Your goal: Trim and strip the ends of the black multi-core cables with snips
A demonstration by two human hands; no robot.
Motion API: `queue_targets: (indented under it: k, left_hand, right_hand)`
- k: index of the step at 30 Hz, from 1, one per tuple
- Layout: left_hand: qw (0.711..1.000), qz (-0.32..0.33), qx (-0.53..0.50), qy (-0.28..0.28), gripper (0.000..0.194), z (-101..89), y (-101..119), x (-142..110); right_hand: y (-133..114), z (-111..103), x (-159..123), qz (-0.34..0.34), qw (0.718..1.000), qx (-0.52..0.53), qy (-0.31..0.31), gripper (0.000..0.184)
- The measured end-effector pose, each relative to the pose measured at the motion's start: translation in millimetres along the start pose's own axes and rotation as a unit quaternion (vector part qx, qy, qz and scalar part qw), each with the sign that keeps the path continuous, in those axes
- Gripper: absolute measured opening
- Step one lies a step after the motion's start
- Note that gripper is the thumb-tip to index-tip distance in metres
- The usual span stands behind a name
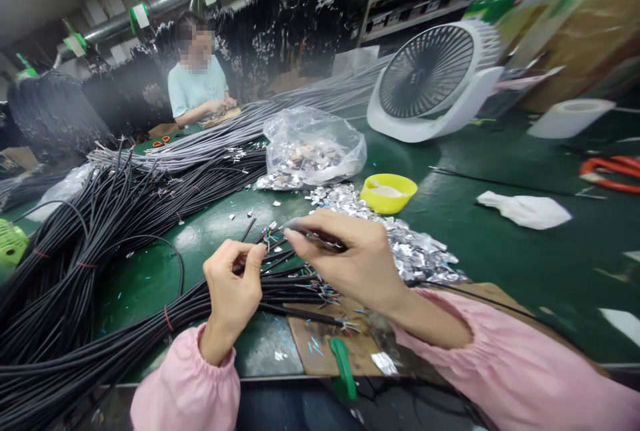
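My left hand (234, 279) is closed in a pinch on a black cable, near its stripped end with thin coloured wires (267, 236). Close to those wires, my right hand (353, 254) has its thumb and forefinger pressed together. Something dark shows inside its curled fingers, but I cannot make out what it is. Below both hands lies a bundle of black cables (190, 311) tied with a red band, many of its ends showing coloured wires. Past my right hand spreads a heap of small silvery foil pieces (420, 251).
A yellow bowl (389, 194) and a clear plastic bag (315, 144) stand beyond the foil heap. A white fan (435, 81) is behind. Large black cable bundles (100, 218) fill the left. Orange-handled scissors (610, 174) lie right. A person (197, 84) sits across the table.
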State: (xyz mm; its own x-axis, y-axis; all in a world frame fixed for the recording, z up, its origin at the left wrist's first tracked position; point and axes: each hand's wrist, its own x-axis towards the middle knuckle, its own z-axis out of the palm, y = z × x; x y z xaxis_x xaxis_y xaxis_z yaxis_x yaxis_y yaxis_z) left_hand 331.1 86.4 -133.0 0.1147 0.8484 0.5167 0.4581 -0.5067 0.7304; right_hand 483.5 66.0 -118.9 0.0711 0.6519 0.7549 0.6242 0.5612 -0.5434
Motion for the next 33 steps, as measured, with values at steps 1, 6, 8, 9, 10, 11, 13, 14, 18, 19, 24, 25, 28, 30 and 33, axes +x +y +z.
queue_targets:
  k: [1, 6, 8, 9, 10, 11, 13, 14, 18, 19, 24, 25, 28, 30, 33]
  left_hand:
    - [1.000, 0.002, 0.002, 0.002, 0.022, -0.1, 0.6, -0.1]
    - [0.999, 0.031, 0.015, 0.017, 0.019, 0.2, 2.1, -2.4]
    - [0.999, 0.041, 0.019, 0.024, 0.018, 0.4, 2.2, -3.2]
    - [0.998, 0.044, 0.022, 0.026, 0.018, 0.5, 2.2, -3.5]
    - [0.998, 0.048, 0.025, 0.026, 0.018, 0.5, 2.2, -3.8]
    - [0.998, 0.051, 0.029, 0.025, 0.018, 0.7, 2.1, -3.9]
    - [0.997, 0.059, 0.034, 0.021, 0.018, 1.1, 1.7, -4.2]
    - [0.997, 0.063, 0.035, 0.019, 0.018, 1.4, 1.5, -4.4]
    - [0.997, 0.070, 0.033, 0.012, 0.018, 2.1, 0.7, -5.0]
    - [0.997, 0.070, 0.034, 0.013, 0.018, 2.0, 0.7, -5.1]
    - [0.996, 0.073, 0.040, 0.015, 0.017, 1.2, 1.4, -4.9]
    - [0.996, 0.075, 0.040, 0.014, 0.017, 1.1, 1.5, -4.8]
    - [0.996, 0.079, 0.043, 0.013, 0.018, 1.3, 1.6, -5.0]
    - [0.996, 0.081, 0.046, 0.011, 0.018, 2.0, 1.4, -5.6]
    - [0.996, 0.080, 0.050, 0.008, 0.019, 3.6, 1.0, -6.8]
  right_hand:
    - [0.5, 0.3, 0.0, -0.001, 1.000, 0.001, -0.010, 0.009]
    - [1.6, 1.6, -0.4, 0.015, 0.999, 0.014, -0.025, 0.014]
    - [0.6, 1.0, 0.5, 0.039, 0.998, 0.033, -0.036, 0.018]
    - [0.0, 0.7, 1.2, 0.047, 0.997, 0.045, -0.046, 0.019]
    - [-0.4, 0.5, 1.9, 0.051, 0.996, 0.055, -0.056, 0.019]
    - [-0.7, 0.4, 2.6, 0.055, 0.995, 0.062, -0.063, 0.020]
    - [-0.6, 0.7, 3.7, 0.066, 0.994, 0.062, -0.063, 0.020]
    - [-0.3, 1.0, 4.1, 0.072, 0.994, 0.060, -0.059, 0.020]
    - [0.7, 2.1, 4.0, 0.083, 0.993, 0.066, -0.060, 0.020]
    - [0.8, 2.1, 3.7, 0.084, 0.992, 0.075, -0.065, 0.019]
    - [1.7, 2.9, 1.5, 0.137, 0.983, 0.097, -0.068, 0.014]
    - [2.2, 3.4, 1.5, 0.161, 0.979, 0.103, -0.065, 0.015]
    - [3.6, 5.7, 3.0, 0.234, 0.957, 0.161, -0.060, 0.021]
    - [4.2, 7.3, 4.3, 0.268, 0.938, 0.212, -0.059, 0.026]
    - [3.5, 8.7, 4.0, 0.274, 0.931, 0.234, -0.052, 0.027]
